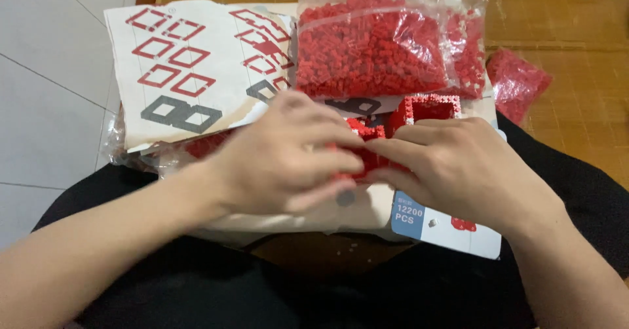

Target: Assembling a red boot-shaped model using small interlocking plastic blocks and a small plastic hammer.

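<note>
**Two hands on a red brick build**

The left hand (282,155) and right hand (452,165) pinch a small red plastic brick assembly (368,147) between their fingertips, over the lap. Behind it, three clear plastic bags hold tiny red bricks: a large one (370,47), one behind (468,54), one on the floor (517,80). One printed instruction sheet (190,67) lies left.

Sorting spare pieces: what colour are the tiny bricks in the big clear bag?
Red, seen in the head view: the bag of bricks.
</note>
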